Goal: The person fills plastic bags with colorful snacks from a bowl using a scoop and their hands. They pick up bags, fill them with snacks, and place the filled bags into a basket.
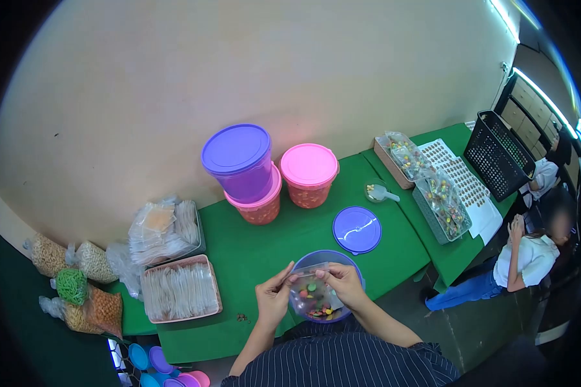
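Observation:
Both hands hold a small clear plastic bag [311,291] by its upper edge, with several colorful round pieces inside. My left hand [275,293] pinches the bag's left side, and my right hand [343,284] pinches its right side. Just below the bag stands a purple bucket [357,263], lidless, with more colorful pieces visible low in front; the bag hides part of its inside. Beyond the bucket a round purple lid [357,229] lies flat on the green cloth. Farther back a clear scoop [384,193] rests on a small bowl with pale pieces [370,188].
Lidded tubs, one purple [237,155] on a pink one [258,209] and another pink [310,171], stand against the wall. At left are a basket of flat bags [181,291] and snack sacks [103,309]. Filled bags [442,200], a black basket [497,155] and a person [523,261] are right.

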A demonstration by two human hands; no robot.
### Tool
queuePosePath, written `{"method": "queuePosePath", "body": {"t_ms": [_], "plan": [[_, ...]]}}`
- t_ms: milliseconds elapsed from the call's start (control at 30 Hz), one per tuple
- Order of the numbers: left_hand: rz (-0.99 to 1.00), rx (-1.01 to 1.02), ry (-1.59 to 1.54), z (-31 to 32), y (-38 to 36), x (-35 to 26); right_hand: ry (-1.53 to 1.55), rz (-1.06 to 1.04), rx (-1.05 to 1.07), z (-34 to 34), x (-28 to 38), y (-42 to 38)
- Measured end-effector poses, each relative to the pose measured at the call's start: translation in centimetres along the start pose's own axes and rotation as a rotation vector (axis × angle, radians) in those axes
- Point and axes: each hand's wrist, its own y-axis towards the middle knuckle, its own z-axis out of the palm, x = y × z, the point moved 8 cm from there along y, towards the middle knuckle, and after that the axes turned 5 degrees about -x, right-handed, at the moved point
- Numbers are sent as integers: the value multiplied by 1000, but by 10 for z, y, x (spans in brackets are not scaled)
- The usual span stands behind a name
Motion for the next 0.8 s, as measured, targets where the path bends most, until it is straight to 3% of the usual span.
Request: {"method": "queuePosePath", "body": {"t_ms": [133,200,233,300,400,433,533,600,733,767,800], "plan": [[-82,64,82,-12,4,-2,10,-12,38,3,2,0],[9,13,86,-25,13,-9,-413,-415,-26,1,33,-6],[102,-32,93,-34,18,-18,-415,-418,-24,0,38,-6],[107,-73,46,-48,23,-21,-480,-587,-231,-11,66,-13],[161,253,223,-19,11,-14,-538,-715,-208,3,76,-20],[164,251,223,-8,5,-12,-598,-800,-151,13,79,-23],[278,291,237,18,-12,-8,-729,-790,-121,32,77,-25],[67,312,15,22,-12,17,-733,-739,-79,30,74,-21],[-57,259,-97,24,-20,19,-702,-604,-10,23,54,-11],[-185,198,-66,21,-20,28,-701,-603,-11,24,53,-14],[-312,139,-36,18,-22,37,-686,-507,-191,16,61,-16]]}}
